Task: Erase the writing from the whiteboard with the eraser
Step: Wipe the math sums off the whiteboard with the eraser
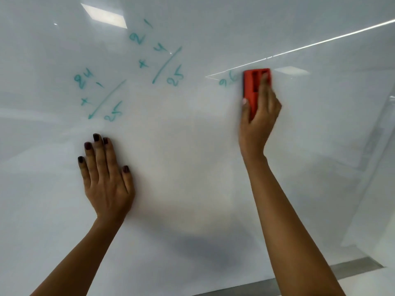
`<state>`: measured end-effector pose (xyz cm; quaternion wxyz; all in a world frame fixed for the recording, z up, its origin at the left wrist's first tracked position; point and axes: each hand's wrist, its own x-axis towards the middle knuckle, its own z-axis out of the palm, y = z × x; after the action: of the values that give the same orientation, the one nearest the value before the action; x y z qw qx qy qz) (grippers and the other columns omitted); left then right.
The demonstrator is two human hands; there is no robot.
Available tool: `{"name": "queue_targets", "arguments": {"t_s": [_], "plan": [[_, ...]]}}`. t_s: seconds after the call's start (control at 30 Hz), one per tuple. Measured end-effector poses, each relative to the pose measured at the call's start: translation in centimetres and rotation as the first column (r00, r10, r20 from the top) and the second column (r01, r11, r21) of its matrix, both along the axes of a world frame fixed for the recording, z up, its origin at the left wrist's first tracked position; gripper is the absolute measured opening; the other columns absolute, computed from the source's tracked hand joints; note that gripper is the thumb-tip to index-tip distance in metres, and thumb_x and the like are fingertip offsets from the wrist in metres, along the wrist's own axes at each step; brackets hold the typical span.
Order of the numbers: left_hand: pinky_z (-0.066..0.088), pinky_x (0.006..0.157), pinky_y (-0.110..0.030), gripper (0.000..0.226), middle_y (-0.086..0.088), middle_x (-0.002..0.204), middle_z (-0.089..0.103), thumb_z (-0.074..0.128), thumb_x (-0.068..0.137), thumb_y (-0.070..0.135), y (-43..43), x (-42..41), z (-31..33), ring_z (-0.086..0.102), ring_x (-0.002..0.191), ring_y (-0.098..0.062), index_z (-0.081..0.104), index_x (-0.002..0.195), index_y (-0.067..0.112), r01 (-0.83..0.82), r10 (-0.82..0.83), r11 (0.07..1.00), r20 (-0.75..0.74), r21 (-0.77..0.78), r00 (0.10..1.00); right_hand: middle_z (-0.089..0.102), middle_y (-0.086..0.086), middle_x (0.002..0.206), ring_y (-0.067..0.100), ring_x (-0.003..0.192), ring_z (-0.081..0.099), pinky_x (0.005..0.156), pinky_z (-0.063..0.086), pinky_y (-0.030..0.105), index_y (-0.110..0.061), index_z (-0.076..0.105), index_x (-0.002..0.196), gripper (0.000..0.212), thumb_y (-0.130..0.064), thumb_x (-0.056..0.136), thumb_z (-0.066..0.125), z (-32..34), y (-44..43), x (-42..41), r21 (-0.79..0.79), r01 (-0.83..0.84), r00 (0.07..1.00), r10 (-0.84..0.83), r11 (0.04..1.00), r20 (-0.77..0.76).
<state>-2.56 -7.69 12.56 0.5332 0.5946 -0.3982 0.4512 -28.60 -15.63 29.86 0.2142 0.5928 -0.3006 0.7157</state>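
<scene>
Writing in teal marker remains on the whiteboard [213, 167]: two sums at the left [100, 97] and upper middle [162, 54], and a fragment of digits [227, 80] just beside the eraser's left edge. Your right hand [259, 116] is wrapped around the red eraser [255, 86], thumb on its left side, fingers over its back, pressing it to the board. Your left hand [106, 178] lies flat and spread on the board below the left sum, holding nothing.

The risks, as I judge them: the eraser looks blurred with speed, so a fast pass could skip over the digit fragment and leave a ghost of ink. Uneven pressure from a grip low on the block could lift its top edge and smear instead of clearing. Your left palm sits near the lower sum; sliding it up would smudge ink onto skin and board.
</scene>
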Motion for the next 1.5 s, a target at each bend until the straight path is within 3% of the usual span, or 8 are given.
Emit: {"name": "queue_targets", "arguments": {"t_s": [0.23, 0.4, 0.57, 0.73, 0.9, 1.1, 1.27, 1.5], "plan": [[0.002, 0.126, -0.041, 0.061, -0.008, 0.165, 0.007, 0.024, 0.103, 0.026, 0.0, -0.1, 0.0, 0.001, 0.155, -0.022, 0.011, 0.159, 0.006, -0.009, 0.009, 1.0, -0.002, -0.005, 1.0, 0.048, 0.011, 0.148, 0.035, 0.125, 0.051, 0.109, 0.039, 0.04, -0.003, 0.046, 0.143, 0.046, -0.015, 0.1, 0.056, 0.9, 1.2, 2.1, -0.174, 0.071, 0.917, -0.132, 0.982, -0.377], [0.003, 0.126, -0.042, 0.06, -0.012, 0.164, 0.012, 0.026, 0.102, 0.024, 0.1, -0.1, 0.0, 0.0, 0.155, -0.021, 0.016, 0.157, 0.003, -0.009, 0.009, 1.0, -0.014, 0.0, 1.0, 0.051, 0.016, 0.144, 0.037, 0.119, 0.053, 0.105, 0.035, 0.032, 0.0, 0.047, 0.141, 0.046, -0.013, 0.097, 0.058, 2.6, 1.1, 2.7, -0.033, 0.024, 0.999, -0.022, 0.999, 0.045], [0.003, 0.126, -0.042, 0.06, -0.012, 0.164, 0.013, 0.026, 0.102, 0.024, 0.0, 0.0, -0.1, 0.001, 0.155, -0.021, 0.017, 0.157, 0.002, -0.009, 0.009, 1.0, -0.013, 0.002, 1.0, 0.052, 0.008, 0.145, 0.034, 0.118, 0.052, 0.098, 0.042, 0.038, -0.005, 0.05, 0.141, 0.045, -0.016, 0.097, 0.058, -1.3, 1.7, 4.3, -0.244, 0.055, 0.897, -0.155, 0.968, -0.415], [0.005, 0.126, -0.043, 0.06, -0.013, 0.164, 0.015, 0.025, 0.102, 0.026, -0.1, -0.1, 0.0, 0.003, 0.154, -0.022, 0.018, 0.157, 0.002, -0.002, 0.002, 1.0, -0.008, -0.005, 1.0, 0.055, 0.01, 0.141, 0.034, 0.114, 0.053, 0.095, 0.041, 0.04, -0.005, 0.05, 0.14, 0.047, -0.015, 0.095, 0.059, -2.2, 2.2, 6.1, -0.075, 0.04, 0.998, -0.043, 0.996, -0.042], [0.007, 0.126, -0.044, 0.06, -0.009, 0.164, 0.012, 0.026, 0.102, 0.025, -0.1, 0.1, -0.1, 0.006, 0.154, -0.024, 0.018, 0.157, 0.004, 0.003, -0.003, 1.0, 0.005, -0.008, 1.0, 0.055, 0.001, 0.143, 0.03, 0.116, 0.052, 0.088, 0.045, 0.041, -0.011, 0.05, 0.142, 0.043, -0.021, 0.1, 0.051, -4.4, 3.3, 7.5, -0.278, 0.0, 0.836, -0.153, 0.96, -0.528], [0.009, 0.126, -0.045, 0.059, -0.009, 0.164, 0.012, 0.026, 0.102, 0.025, -0.2, 0.1, -0.1, 0.009, 0.154, -0.025, 0.018, 0.157, 0.004, 0.003, -0.003, 1.0, 0.009, -0.009, 1.0, 0.058, 0.009, 0.139, 0.035, 0.111, 0.055, 0.09, 0.044, 0.041, -0.008, 0.052, 0.139, 0.048, -0.016, 0.093, 0.064, 0.3, 4.2, 10.1, -0.061, -0.008, 0.999, 0.006, 0.998, -0.038], [0.01, 0.126, -0.045, 0.06, -0.009, 0.164, 0.014, 0.028, 0.101, 0.025, 0.0, 0.2, -0.1, 0.011, 0.154, -0.026, 0.017, 0.157, 0.006, 0.017, -0.017, 1.0, 0.015, -0.015, 1.0, 0.057, 0.002, 0.141, 0.033, 0.113, 0.058, 0.085, 0.048, 0.042, -0.012, 0.052, 0.141, 0.043, -0.022, 0.099, 0.056, -1.1, 5.7, 12.1, -0.309, -0.036, 0.82, -0.149, 0.95, -0.553], [0.01, 0.125, -0.045, 0.061, -0.007, 0.165, 0.013, 0.03, 0.101, 0.024, -0.2, 0.2, -0.2, 0.014, 0.153, -0.027, 0.016, 0.158, 0.008, 0.038, -0.038, 0.999, 0.018, -0.017, 0.999, 0.059, 0.008, 0.137, 0.034, 0.112, 0.056, 0.088, 0.041, 0.037, -0.008, 0.053, 0.139, 0.048, -0.017, 0.093, 0.062, 1.6, 5.4, 13.0, -0.145, 0.017, 0.99, -0.037, 0.989, -0.139]]}}
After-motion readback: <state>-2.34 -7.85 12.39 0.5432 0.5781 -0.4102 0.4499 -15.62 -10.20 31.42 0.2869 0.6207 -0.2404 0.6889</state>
